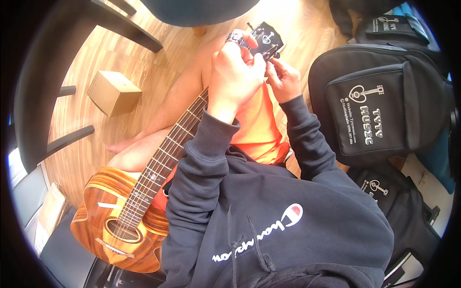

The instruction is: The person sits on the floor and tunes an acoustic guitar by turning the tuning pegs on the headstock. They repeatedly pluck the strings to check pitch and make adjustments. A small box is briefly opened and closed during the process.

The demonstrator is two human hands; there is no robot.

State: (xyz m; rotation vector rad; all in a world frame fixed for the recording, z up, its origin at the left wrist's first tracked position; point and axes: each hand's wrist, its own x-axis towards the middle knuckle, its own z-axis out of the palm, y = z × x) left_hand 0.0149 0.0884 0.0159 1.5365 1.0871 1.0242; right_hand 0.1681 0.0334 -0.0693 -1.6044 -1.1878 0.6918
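Note:
An acoustic guitar (158,240) with a glossy striped brown body lies slantwise across my lap, its soundhole at lower left and its neck running up to the right. My left hand (235,79) is at the dark headstock (269,41), fingers bent and thumb pressed to the index finger. Whatever lies in that pinch is too small to make out. A shiny metal piece (234,37) shows at the left hand's fingers. Beside the headstock's right edge, my right hand (284,80) has its thumb and fingertips closed on a tuning peg (276,55).
A small cardboard box (113,93) sits on the wooden floor (139,62) at left, near dark chair legs (72,139). Several black padded bags (321,81) stand along the right. A dark blue round seat (197,12) is at the top.

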